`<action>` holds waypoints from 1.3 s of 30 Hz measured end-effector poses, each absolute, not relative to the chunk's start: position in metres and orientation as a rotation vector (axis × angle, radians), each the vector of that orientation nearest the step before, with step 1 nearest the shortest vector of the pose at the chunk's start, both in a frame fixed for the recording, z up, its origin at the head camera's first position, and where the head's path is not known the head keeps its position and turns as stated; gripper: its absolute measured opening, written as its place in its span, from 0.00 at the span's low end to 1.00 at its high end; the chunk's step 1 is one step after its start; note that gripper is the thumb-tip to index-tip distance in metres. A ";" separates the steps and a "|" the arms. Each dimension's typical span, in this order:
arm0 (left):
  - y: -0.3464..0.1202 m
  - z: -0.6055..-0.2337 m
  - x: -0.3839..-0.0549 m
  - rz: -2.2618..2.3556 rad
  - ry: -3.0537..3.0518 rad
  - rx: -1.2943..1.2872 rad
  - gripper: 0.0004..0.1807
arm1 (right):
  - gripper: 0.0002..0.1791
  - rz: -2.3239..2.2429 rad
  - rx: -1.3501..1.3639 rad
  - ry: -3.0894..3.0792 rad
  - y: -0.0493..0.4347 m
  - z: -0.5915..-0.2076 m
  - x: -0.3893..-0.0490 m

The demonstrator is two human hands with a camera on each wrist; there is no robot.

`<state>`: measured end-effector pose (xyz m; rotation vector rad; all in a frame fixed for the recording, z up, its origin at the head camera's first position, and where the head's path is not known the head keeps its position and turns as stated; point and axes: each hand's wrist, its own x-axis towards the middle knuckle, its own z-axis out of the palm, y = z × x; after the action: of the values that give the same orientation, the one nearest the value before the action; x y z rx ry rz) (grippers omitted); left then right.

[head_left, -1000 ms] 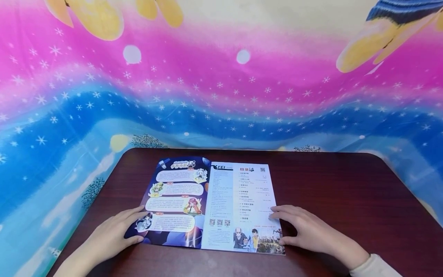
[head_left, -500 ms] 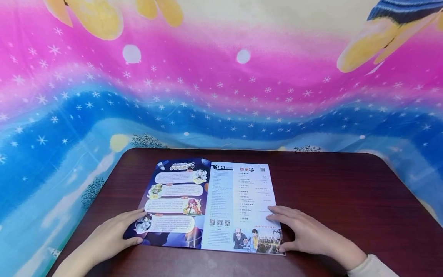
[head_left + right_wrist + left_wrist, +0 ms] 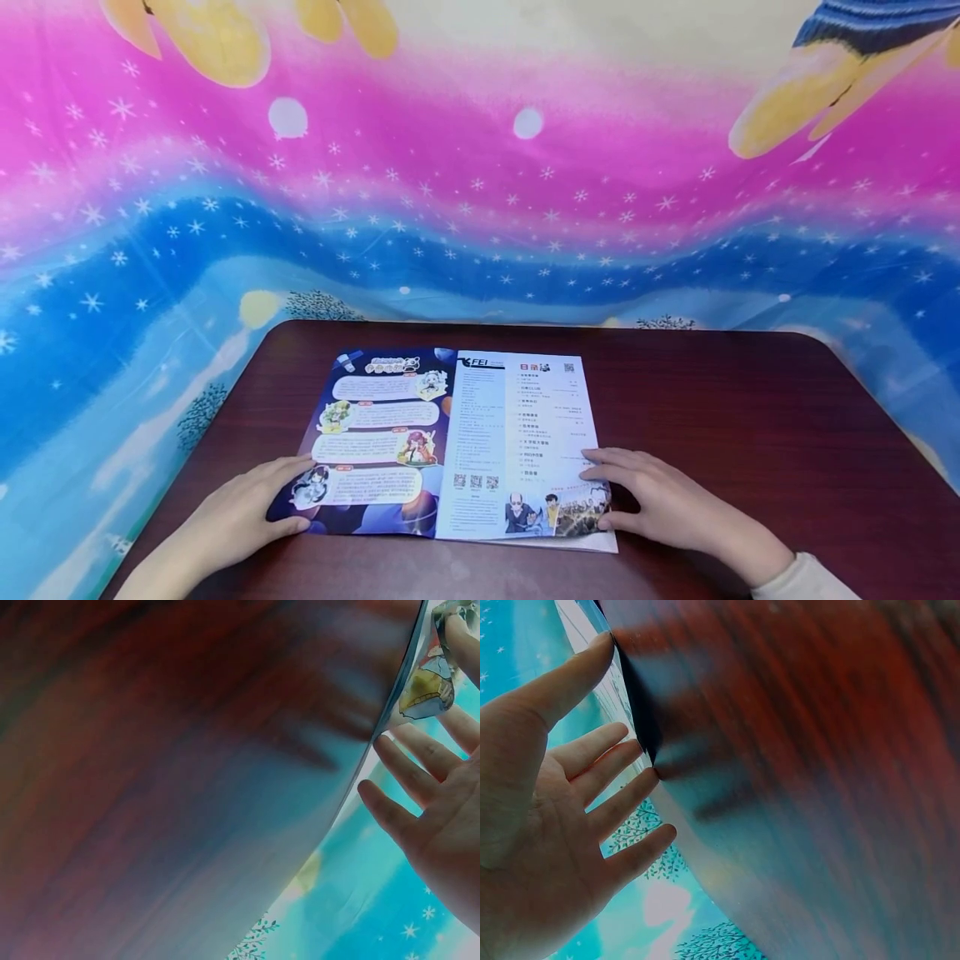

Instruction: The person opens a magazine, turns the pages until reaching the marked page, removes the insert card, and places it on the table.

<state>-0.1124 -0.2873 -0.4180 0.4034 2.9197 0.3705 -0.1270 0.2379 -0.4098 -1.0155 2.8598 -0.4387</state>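
An open magazine [image 3: 476, 500] lies flat on the table, with a dark blue page of cartoon figures on its left and a white contents page on its right. My left hand [image 3: 243, 512] rests at the lower left edge, its fingers spread and touching the page border. At the lower right edge is my right hand [image 3: 667, 504]. Its fingertips lie on the white page, and its thumb [image 3: 466, 646] touches the picture near the bottom corner. That corner bows up slightly, baring a strip of the sheet beneath. Both hands' fingers look fairly straight in the wrist views.
The dark reddish-brown wooden table [image 3: 720, 417] has rounded far corners. Behind and beside it hangs a pink and blue cloth [image 3: 480, 225] with snowflakes and cartoon shapes. A pale sleeve [image 3: 810, 579] covers the right forearm.
The right thumb has shifted slightly inward, and the white page's bottom right corner has bowed up, uncovering the sheet below. The left page's far edge has settled lower. The left hand stays nearly still.
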 end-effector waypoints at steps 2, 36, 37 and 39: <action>-0.287 -0.418 -0.112 0.371 2.919 0.399 0.45 | 0.27 -0.443 -0.998 2.857 0.237 -0.408 -0.128; -0.242 -0.397 -0.112 0.473 3.067 0.558 0.35 | 0.22 -0.863 -1.202 3.133 0.203 -0.375 -0.142; -0.237 -0.395 -0.113 0.499 3.081 0.571 0.34 | 0.22 -0.877 -1.212 3.138 0.201 -0.374 -0.142; -0.227 -0.390 -0.113 0.546 3.108 0.597 0.33 | 0.23 -0.904 -1.228 3.145 0.197 -0.371 -0.143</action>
<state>-0.1133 -0.2265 -0.3899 0.5965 3.1079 0.5464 -0.1429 0.1969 -0.3708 -1.2280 3.1450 -0.9041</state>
